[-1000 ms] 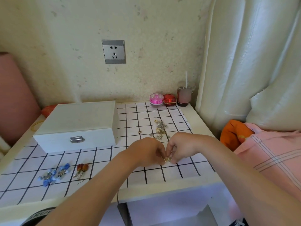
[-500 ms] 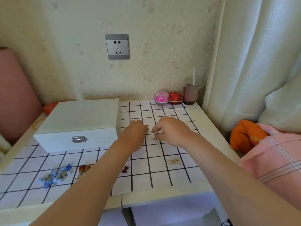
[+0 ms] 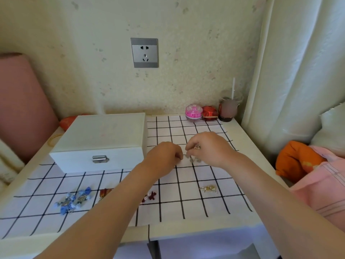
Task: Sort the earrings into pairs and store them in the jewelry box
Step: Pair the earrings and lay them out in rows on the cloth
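Note:
A closed white jewelry box [image 3: 97,135] with a metal latch stands at the back left of the checked cloth [image 3: 186,206]. Along the front lie a blue earring pair [image 3: 74,200], an orange pair [image 3: 104,192] partly behind my left forearm, a dark red pair [image 3: 151,196] and a gold pearl pair [image 3: 209,189]. Both hands are at the small heap of silver earrings [image 3: 195,160] in mid-cloth. My right hand [image 3: 211,148] pinches a silver earring just above the heap. My left hand [image 3: 164,156] has its fingers curled beside the heap; what they hold is hidden.
At the back right stand a pink round case [image 3: 193,112], a red box [image 3: 210,113] and a cup with a straw [image 3: 228,107]. A curtain [image 3: 298,71] hangs at the right, above orange and pink fabric. A wall socket [image 3: 144,52] is behind.
The gold pearl pair that both hands held near the front now lies on the cloth. Both hands have moved back to the silver heap.

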Available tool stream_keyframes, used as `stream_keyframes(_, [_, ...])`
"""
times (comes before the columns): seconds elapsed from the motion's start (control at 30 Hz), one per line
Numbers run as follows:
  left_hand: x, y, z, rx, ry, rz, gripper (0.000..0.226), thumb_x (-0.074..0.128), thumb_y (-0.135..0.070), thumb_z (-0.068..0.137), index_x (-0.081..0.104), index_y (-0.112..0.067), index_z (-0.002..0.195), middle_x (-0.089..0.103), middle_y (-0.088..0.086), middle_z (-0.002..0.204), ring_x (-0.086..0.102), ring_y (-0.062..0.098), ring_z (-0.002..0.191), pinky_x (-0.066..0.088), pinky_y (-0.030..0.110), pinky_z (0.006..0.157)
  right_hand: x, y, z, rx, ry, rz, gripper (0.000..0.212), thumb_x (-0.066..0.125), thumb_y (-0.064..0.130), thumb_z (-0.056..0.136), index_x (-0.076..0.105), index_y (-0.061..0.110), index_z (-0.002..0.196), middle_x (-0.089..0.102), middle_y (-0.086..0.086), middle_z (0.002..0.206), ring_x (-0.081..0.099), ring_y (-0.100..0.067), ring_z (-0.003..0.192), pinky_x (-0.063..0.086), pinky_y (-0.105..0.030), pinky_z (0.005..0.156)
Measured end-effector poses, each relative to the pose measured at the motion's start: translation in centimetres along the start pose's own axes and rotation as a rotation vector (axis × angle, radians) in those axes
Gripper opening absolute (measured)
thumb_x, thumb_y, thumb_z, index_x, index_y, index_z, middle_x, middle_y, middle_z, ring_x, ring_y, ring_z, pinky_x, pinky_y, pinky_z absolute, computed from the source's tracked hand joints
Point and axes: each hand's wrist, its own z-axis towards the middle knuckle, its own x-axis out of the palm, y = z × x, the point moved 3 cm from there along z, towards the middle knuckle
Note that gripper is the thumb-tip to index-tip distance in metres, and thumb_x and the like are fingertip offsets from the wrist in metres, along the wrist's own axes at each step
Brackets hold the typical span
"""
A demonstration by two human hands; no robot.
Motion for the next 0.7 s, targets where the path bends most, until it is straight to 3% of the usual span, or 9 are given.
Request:
stream_keyframes(0.1, [-0.1, -0.4, -1.4, 0.033, 0.034, -0.168, 0.009, 0.064, -0.023, 0.092, 0.071, -0.026, 0.098, 0.064, -0.016, 0.088, 0.058, 0.004, 0.080, 0.049, 0.024, 0.078, -1.6, -0.6, -0.9, 0.052, -0.029, 0.095, 0.006, 0.075, 0.031, 0.086, 0.075, 0.034, 0.092, 0.071, 0.017, 0.090, 0.064, 0.001, 0.086, 0.048, -0.022, 0.076])
stream_keyframes(0.17, [0.1, -0.7, -2.2, 0.050, 0.099, -0.214, 0.006, 0.066, -0.025, 0.090, 0.070, -0.026, 0.095, 0.065, -0.016, 0.083, 0.060, 0.003, 0.080, 0.050, 0.024, 0.078, -1.7, -1.1, -1.8, 0.073, 0.017, 0.114, 0.009, 0.076, 0.028, 0.085, 0.075, 0.034, 0.092, 0.071, 0.017, 0.088, 0.064, 0.003, 0.084, 0.046, -0.021, 0.073])
stream_keyframes(0.33, [0.9, -1.1, -3.3, 0.075, 0.139, -0.111, 0.007, 0.066, -0.031, 0.089, 0.072, -0.031, 0.092, 0.067, -0.015, 0.090, 0.060, 0.004, 0.085, 0.050, 0.024, 0.077, 0.2, -1.0, -3.7, 0.090, 0.206, 0.081, 0.015, 0.079, 0.029, 0.083, 0.075, 0.033, 0.097, 0.070, 0.017, 0.092, 0.062, 0.003, 0.084, 0.045, -0.017, 0.070])
stream_keyframes(0.5, [0.7, -0.4, -3.2, 0.037, 0.140, -0.101, 0.007, 0.065, -0.031, 0.090, 0.071, -0.032, 0.092, 0.066, -0.014, 0.093, 0.061, 0.007, 0.088, 0.053, 0.030, 0.082, 1.4, -0.2, -4.2, 0.065, 0.243, 0.098, 0.012, 0.078, 0.028, 0.084, 0.076, 0.033, 0.096, 0.070, 0.017, 0.094, 0.065, 0.001, 0.088, 0.055, -0.026, 0.084])
stream_keyframes(0.7, [0.3, 0.1, -3.3, 0.032, 0.125, -0.058, 0.009, 0.062, -0.031, 0.091, 0.071, -0.033, 0.091, 0.066, -0.014, 0.089, 0.062, 0.008, 0.087, 0.053, 0.029, 0.081, 1.9, -0.1, -3.7, 0.072, 0.297, 0.173, 0.029, 0.077, 0.015, 0.085, 0.072, 0.030, 0.109, 0.072, 0.015, 0.094, 0.066, -0.002, 0.091, 0.055, -0.030, 0.090])
